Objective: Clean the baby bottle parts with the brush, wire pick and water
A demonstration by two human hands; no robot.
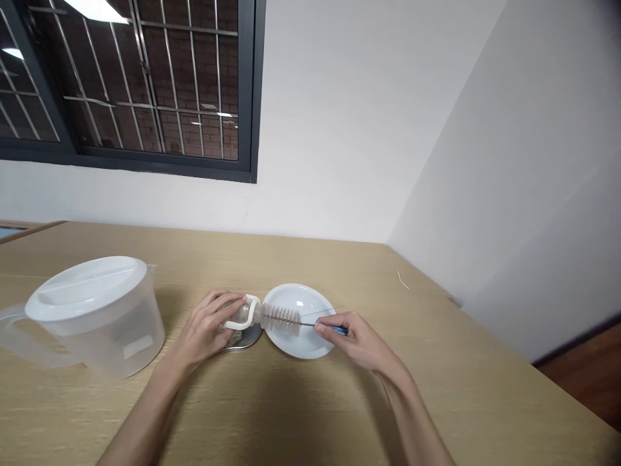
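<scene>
My left hand point(213, 323) is closed around a small clear bottle point(239, 314) that lies on its side with a white frame-like handle on it. The bottle's mouth points right. In my right hand point(353, 336), a bottle brush point(281, 317) is pinched by its blue handle. Its pale bristles are at the bottle's mouth; I cannot tell how far the tip reaches inside. Below the brush sits a white plate point(301, 346). A round metal dish or lid point(247, 338) is partly hidden under my left hand and the bottle.
To the left stands a translucent plastic pitcher point(116, 336) with a white lid, its handle facing left. A thin pale strip point(402, 280) lies on the wooden table point(291, 414) at the right. Behind the table are a white wall point(339, 129) and a barred window point(160, 84).
</scene>
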